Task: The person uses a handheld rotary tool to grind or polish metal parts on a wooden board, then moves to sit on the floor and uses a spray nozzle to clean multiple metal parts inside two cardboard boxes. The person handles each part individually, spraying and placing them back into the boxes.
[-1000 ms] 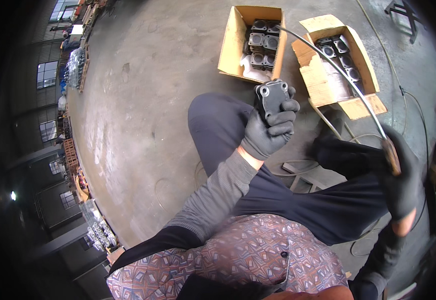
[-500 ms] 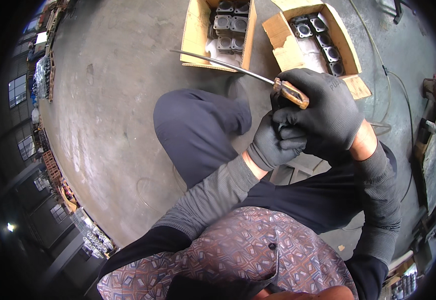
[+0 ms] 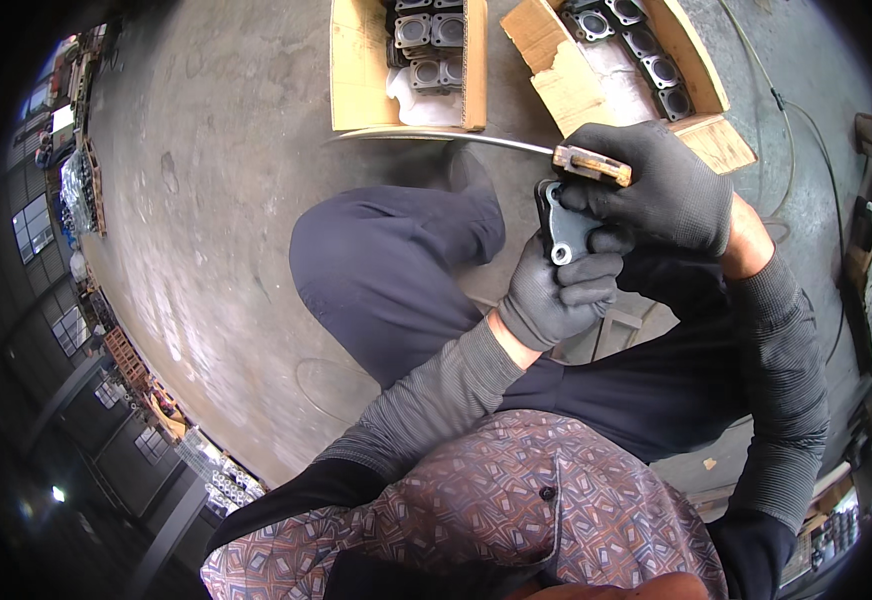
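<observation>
A small grey metal flange [image 3: 571, 232] with bolt holes at its ends is held in my left hand [image 3: 554, 298], whose gloved fingers curl round its lower part. My right hand [image 3: 671, 185], in a matching dark glove, grips the brown handle of a long thin file [image 3: 516, 144]. The file's slender blade stretches left from the handle, above the flange and apart from it. Fingers of the right hand rest against the flange's upper end and hide part of it.
Two open cardboard boxes stand on the concrete floor ahead: the left box [image 3: 474, 70] and the right box [image 3: 706, 70], each with several metal flanges inside. A thin hose [image 3: 801, 115] runs along the floor at right. My bent leg [image 3: 386, 260] lies below the file.
My right hand has shifted slightly, and the flange, mostly hidden before, now shows between the hands. The file has turned nearer to level. The boxes sit higher and farther left in view.
</observation>
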`<state>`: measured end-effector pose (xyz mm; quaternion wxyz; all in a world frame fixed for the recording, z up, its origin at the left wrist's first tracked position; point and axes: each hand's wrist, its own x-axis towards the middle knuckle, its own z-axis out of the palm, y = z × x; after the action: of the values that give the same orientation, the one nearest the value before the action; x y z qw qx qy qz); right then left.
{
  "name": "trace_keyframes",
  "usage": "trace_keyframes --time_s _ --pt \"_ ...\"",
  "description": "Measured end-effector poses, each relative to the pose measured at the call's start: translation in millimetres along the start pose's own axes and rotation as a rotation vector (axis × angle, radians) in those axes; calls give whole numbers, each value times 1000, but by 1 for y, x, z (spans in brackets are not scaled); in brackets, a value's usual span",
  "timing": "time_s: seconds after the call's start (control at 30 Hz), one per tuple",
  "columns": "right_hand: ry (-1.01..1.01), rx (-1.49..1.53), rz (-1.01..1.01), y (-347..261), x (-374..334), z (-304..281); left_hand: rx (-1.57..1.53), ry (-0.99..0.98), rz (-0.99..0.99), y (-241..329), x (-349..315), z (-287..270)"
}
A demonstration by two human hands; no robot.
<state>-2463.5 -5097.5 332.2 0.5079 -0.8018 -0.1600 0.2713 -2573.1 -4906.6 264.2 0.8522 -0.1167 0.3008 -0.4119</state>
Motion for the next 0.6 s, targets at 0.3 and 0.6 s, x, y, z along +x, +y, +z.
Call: trace_keyframes --time_s 0.3,0.6 --pt "4 59 22 6 -1 8 894 -151 290 4 -2 -22" --pt "28 -36 5 1 -5 9 502 446 147 -1 3 8"
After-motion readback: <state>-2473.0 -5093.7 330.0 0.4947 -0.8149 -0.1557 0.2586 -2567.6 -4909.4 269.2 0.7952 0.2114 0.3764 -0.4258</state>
